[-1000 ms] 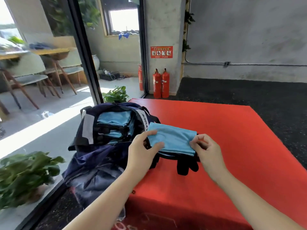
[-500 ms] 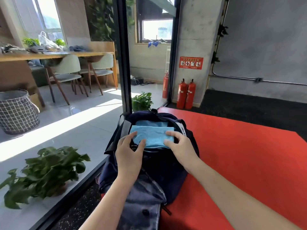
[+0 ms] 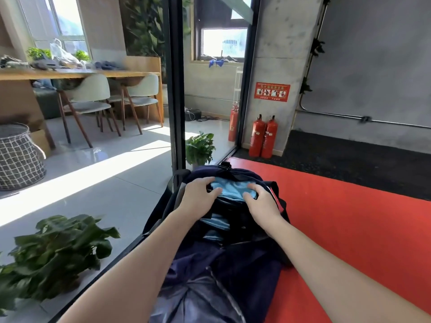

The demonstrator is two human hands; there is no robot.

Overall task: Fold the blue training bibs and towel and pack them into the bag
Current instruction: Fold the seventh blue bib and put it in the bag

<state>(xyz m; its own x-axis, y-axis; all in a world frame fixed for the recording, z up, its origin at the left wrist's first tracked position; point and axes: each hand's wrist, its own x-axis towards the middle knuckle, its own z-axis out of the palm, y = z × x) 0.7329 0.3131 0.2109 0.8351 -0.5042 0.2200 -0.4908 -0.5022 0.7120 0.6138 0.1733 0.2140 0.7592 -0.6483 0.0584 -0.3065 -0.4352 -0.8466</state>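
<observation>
Since the earlier frame, our two hands, left hand (image 3: 198, 197) and right hand (image 3: 262, 201), push one folded blue bib (image 3: 229, 186) deeper into one bag (image 3: 233, 264) at centre frame, fingers pinching its ends.

You are in a gym or training room that opens onto a lounge or office area. Under you lies a red exercise mat (image 3: 338, 206) on black rubber flooring (image 3: 349, 155). Two red fire extinguishers (image 3: 263, 137) stand at a concrete pillar below a red safety sign (image 3: 272, 91). Past the glass partition (image 3: 130, 159) you see a wooden table (image 3: 77, 74), pale chairs (image 3: 88, 96) and potted plants (image 3: 199, 148).
</observation>
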